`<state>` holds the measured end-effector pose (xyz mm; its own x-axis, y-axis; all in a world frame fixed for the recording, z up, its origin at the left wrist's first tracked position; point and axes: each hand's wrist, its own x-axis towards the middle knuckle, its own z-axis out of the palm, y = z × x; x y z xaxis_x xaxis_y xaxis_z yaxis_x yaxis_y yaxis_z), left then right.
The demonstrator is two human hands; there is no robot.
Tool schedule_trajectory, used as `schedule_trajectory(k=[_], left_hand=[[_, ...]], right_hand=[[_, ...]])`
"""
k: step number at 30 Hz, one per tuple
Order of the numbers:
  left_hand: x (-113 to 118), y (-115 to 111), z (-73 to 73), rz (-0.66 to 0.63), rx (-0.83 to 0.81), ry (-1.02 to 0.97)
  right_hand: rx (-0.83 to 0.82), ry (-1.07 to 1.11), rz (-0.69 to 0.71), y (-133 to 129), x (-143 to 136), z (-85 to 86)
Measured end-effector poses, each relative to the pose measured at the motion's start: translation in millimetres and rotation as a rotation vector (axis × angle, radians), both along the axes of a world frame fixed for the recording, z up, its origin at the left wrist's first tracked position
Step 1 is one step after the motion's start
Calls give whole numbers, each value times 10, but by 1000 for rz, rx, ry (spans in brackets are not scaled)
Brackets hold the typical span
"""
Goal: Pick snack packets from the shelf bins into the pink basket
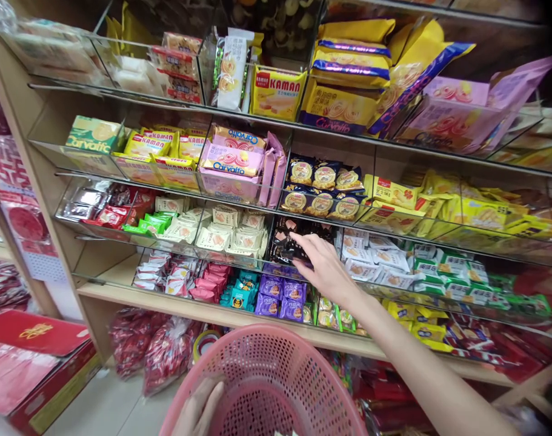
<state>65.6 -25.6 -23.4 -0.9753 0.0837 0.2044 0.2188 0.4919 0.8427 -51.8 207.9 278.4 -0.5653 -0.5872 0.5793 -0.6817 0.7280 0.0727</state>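
My left hand [202, 402] grips the pink perforated plastic basket [180, 369] at its near left side, fingers lying over the inner wall. Small pale pieces [285, 433] show at the bottom edge inside the basket; the rest of its contents is cut off. My right hand [321, 266] reaches over the glass front of a shelf bin, thumb and forefinger apart, at the small black snack packets [282, 239]. No packet shows lifted between its fingers. To the left of it lie cream-coloured packets [232, 233], to the right white packets [378, 257]. Purple packets [280, 297] sit on the shelf below.
Glass-divided shelves hold several rows of wrapped biscuits, including yellow packs [278, 94] and lilac packs [232, 160]. The wooden bottom ledge [166, 306] runs behind the basket. Bags of red packets [171, 351] lie on the floor, and a red box [34, 369] stands at left.
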Motion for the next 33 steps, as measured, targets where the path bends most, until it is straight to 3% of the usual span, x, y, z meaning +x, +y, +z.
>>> schedule_trajectory(k=[2,4,10,13,16,20,26,33], left_hand=[[-40,58,123,99,92,-61],[-69,114,267,84,156,-68],[-45,282,740,-50,313,-133],[-3,435,853,-213,508,-182],[31,586,858,-332,611,-213],[60,660,829,-375,644,-258],[109,486,885,-484,557,-384],[222,292,857,-580,428,-538]], right_hand=[[-140,-146,50,2,245,-202],[-280,-328,69,-7,454,-476],[-914,-993,25,-97,889,-1428],[-1083,-1190,-38,-132,1054,-1723],[-1197,-1257,-74,-142,1184,-1841],[-1260,-1283,-91,-112,1315,-1860],[-1129,-1326,1,83,1478,-1964],[-1060,-1286,-207,315,1636,-2165]])
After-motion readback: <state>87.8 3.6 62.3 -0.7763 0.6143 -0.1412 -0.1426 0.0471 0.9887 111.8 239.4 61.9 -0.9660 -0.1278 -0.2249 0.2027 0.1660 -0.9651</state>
